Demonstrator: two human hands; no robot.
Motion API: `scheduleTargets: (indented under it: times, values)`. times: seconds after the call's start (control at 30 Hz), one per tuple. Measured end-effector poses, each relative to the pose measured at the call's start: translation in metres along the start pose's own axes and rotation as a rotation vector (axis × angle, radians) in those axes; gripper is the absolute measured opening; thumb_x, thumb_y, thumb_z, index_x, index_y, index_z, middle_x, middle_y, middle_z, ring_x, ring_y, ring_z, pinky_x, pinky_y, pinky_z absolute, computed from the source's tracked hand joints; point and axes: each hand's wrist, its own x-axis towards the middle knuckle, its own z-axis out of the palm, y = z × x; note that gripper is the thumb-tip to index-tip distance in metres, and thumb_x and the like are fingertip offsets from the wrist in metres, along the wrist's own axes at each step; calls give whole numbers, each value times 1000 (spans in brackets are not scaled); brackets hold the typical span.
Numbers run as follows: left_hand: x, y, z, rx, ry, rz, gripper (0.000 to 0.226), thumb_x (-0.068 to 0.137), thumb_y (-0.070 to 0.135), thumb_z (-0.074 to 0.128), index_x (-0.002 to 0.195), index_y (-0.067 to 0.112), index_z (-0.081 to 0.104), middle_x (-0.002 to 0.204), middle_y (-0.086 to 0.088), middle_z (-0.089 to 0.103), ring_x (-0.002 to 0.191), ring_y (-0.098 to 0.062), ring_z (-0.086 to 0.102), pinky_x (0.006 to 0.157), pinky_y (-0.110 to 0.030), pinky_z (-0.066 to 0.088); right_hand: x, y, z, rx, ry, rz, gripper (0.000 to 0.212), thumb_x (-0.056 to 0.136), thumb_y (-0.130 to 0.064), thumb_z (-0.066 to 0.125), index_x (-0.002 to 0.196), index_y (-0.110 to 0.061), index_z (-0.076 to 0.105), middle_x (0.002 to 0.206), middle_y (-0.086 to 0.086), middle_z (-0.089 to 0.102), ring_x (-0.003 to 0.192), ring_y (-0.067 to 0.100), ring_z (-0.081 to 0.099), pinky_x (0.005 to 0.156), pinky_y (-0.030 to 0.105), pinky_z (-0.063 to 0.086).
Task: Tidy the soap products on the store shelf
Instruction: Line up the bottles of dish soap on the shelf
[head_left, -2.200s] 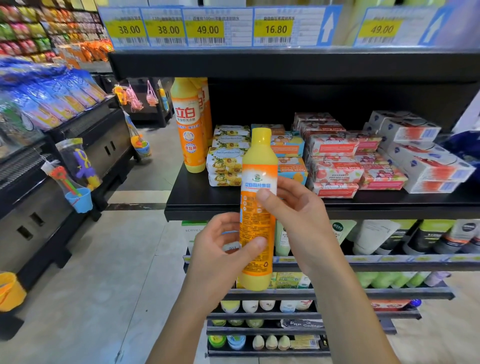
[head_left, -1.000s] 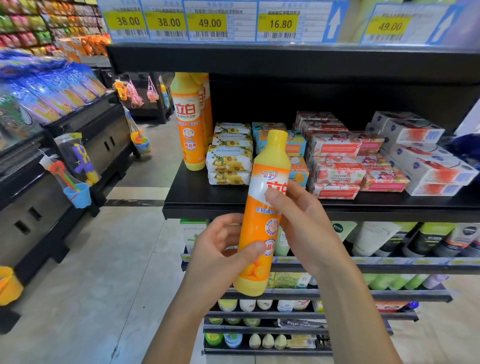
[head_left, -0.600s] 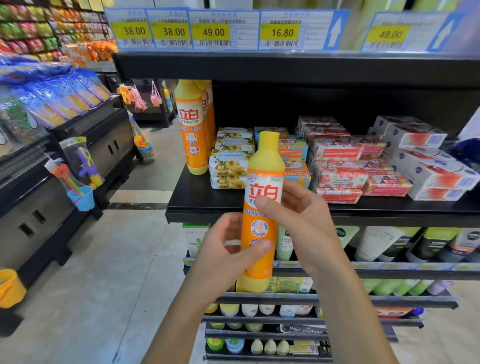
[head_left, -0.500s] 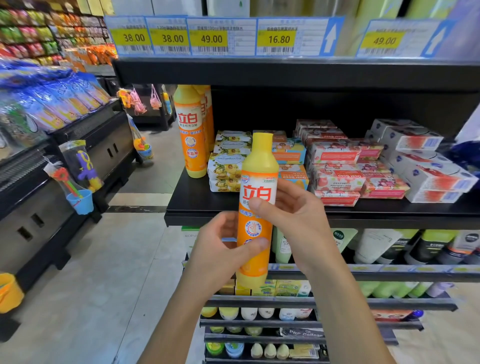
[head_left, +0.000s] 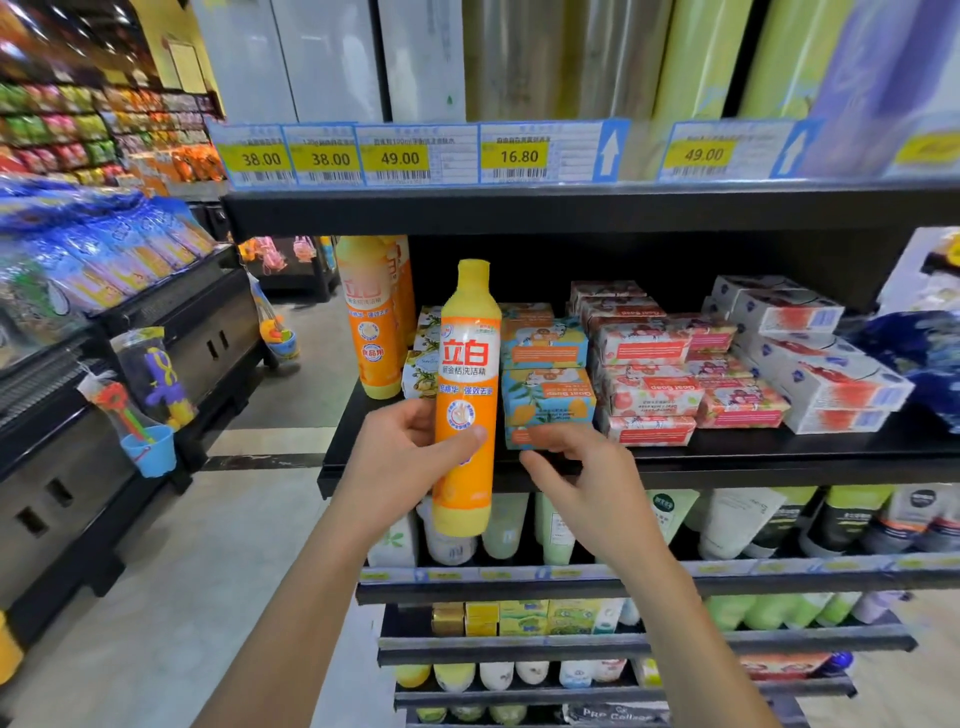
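Mid-task, by the look of it. Gripping one orange bottle (head_left: 465, 395) upright with the left hand (head_left: 400, 457), thumb across the front label, fingers wrapped behind. Held out in front of the shelf (head_left: 779, 460) edge, near frame centre, not yet set down. Nothing in the right hand (head_left: 587, 483): fingers loosely bent and relaxed, at 4 o'clock from the bottle, just beside the shelf lip under a blue soap box (head_left: 545, 402). Hard to tell whether touching the lip or not.

Seemingly in order already: matching tall bottles (head_left: 371, 322) standing at 11 o'clock from the held one, at the shelf's left end. Flowered soap packs (head_left: 421, 364) partly hidden behind the held bottle. At 3 o'clock, blue boxes, then pink-red boxes (head_left: 649, 389), then white boxes (head_left: 810, 358), all stacked fairly square.

Probably left to do: standing the held bottle beside its twins, label outward, then looking over the rows.

Readable on the held bottle: "立白" large in white on red, "新金桔洗洁精" beneath; smaller print lower down too blurred to trust. On the shelved twin: the same "立白", plus "食品用" in a red pill. On the pink-red and blue boxes: "Goat Soap", printed upside down. On the price tags (head_left: 400, 156) at 12 o'clock: 38.00, 38.00, 49.00, 16.80, 49.00, with blue up-arrows
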Motion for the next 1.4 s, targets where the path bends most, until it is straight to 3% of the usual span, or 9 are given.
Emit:
scheduleTargets:
  times: [0.1, 0.2, 0.33, 0.43, 0.53, 0.67, 0.97, 1.2, 1.4]
  values:
    - [16, 1, -1, 19, 34, 21, 27, 82, 33, 85, 105, 28, 71, 100, 7, 79, 91, -8, 76, 82, -35, 62, 1, 14, 6, -183, -30, -54, 39, 94, -35, 73, 130, -22, 68, 125, -9, 68, 119, 8, 58, 100, 20, 44]
    - [30, 3, 0, 41, 75, 54, 36, 82, 33, 85, 113, 21, 71, 104, 6, 78, 92, -6, 75, 82, -32, 61, 1, 22, 16, -305, -54, -75, 47, 91, -36, 76, 135, -20, 66, 130, -5, 65, 126, 16, 54, 104, 29, 45]
    - [40, 1, 7, 67, 117, 122, 41, 82, 32, 84, 119, 22, 69, 106, 12, 75, 93, 1, 72, 79, -22, 59, 0, 32, 27, -399, 49, -115, 51, 78, -30, 89, 123, -14, 73, 116, 1, 70, 109, 27, 62, 93, 40, 54]
    - [43, -2, 13, 75, 145, 171, 38, 84, 29, 83, 119, 24, 67, 102, 18, 72, 91, 9, 69, 69, -9, 54, -1, 38, 33, -410, 127, -155, 51, 72, -30, 93, 117, -14, 76, 109, -1, 70, 102, 26, 63, 87, 40, 57]
    - [45, -6, 19, 78, 185, 196, 42, 83, 30, 84, 121, 25, 66, 104, 20, 71, 93, 10, 66, 69, -5, 51, 0, 43, 36, -412, 180, -182, 48, 70, -28, 94, 113, -14, 77, 105, -2, 70, 98, 24, 63, 84, 39, 57]
    - [42, -14, 28, 82, 244, 224, 47, 83, 33, 84, 125, 26, 66, 108, 21, 68, 98, 14, 62, 74, -10, 49, 1, 47, 40, -398, 213, -180, 42, 70, -27, 94, 107, -12, 79, 102, -2, 69, 96, 26, 61, 82, 39, 57]
    - [38, -27, 35, 71, 281, 248, 62, 83, 36, 82, 138, 20, 61, 125, 7, 62, 108, 0, 63, 89, -24, 55, -2, 53, 45, -319, 229, -148, 40, 74, -28, 91, 108, -11, 78, 108, -2, 67, 103, 21, 55, 91, 40, 54]
    - [27, -40, 31, 76, 272, 238, 55, 79, 25, 87, 123, 36, 56, 119, 12, 65, 104, 0, 65, 86, -21, 56, -2, 56, 47, -272, 248, -145, 40, 74, -27, 91, 108, -11, 78, 107, -1, 67, 100, 24, 57, 90, 40, 52]
    - [30, -39, 34, 64, 266, 253, 54, 79, 24, 89, 121, 36, 57, 116, 11, 67, 102, -2, 67, 84, -19, 57, -3, 57, 49, -246, 268, -158, 41, 73, -24, 92, 109, -11, 78, 106, 0, 67, 102, 15, 48, 91, 34, 47]
